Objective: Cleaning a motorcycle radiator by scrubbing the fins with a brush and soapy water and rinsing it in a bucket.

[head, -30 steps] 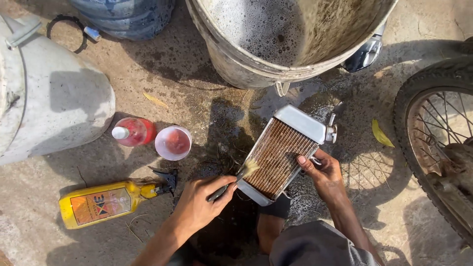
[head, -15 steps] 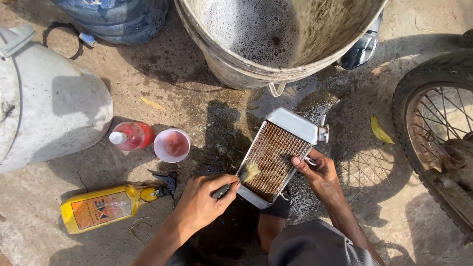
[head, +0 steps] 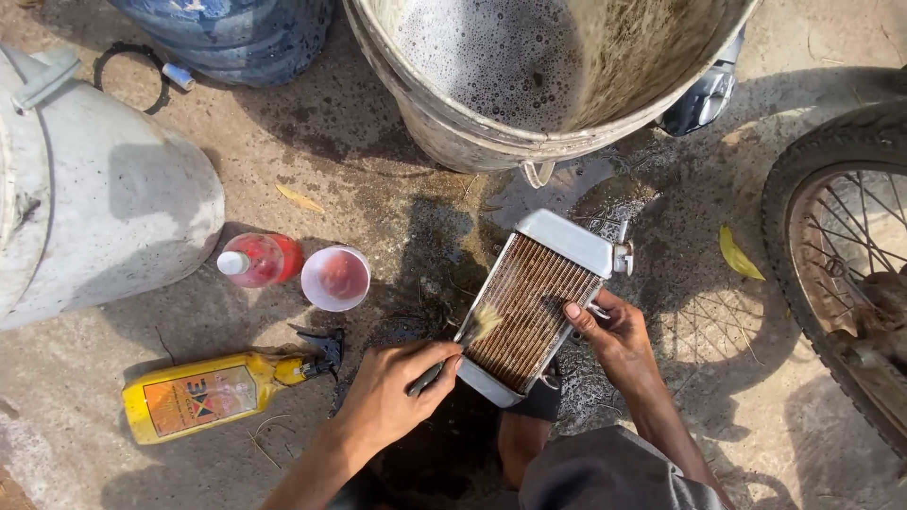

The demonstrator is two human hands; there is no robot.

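A small radiator [head: 532,307] with brown fins and grey metal end caps stands tilted on the wet concrete in front of me. My left hand [head: 387,392] grips a small brush [head: 460,345] whose pale bristles rest on the lower left of the fins. My right hand [head: 612,331] holds the radiator's right edge, fingers curled over the frame. My foot shows just below the radiator.
A large metal basin [head: 453,132] of foamy water stands behind. A yellow spray bottle [head: 203,395] lies at left, with a red bottle [head: 260,260] and a small pink cup [head: 335,279] above it. A pale container [head: 85,217] is far left, a motorcycle wheel [head: 846,283] right.
The view has shifted slightly. My left hand moved the brush a little over the fins; my right hand keeps its hold on the radiator.
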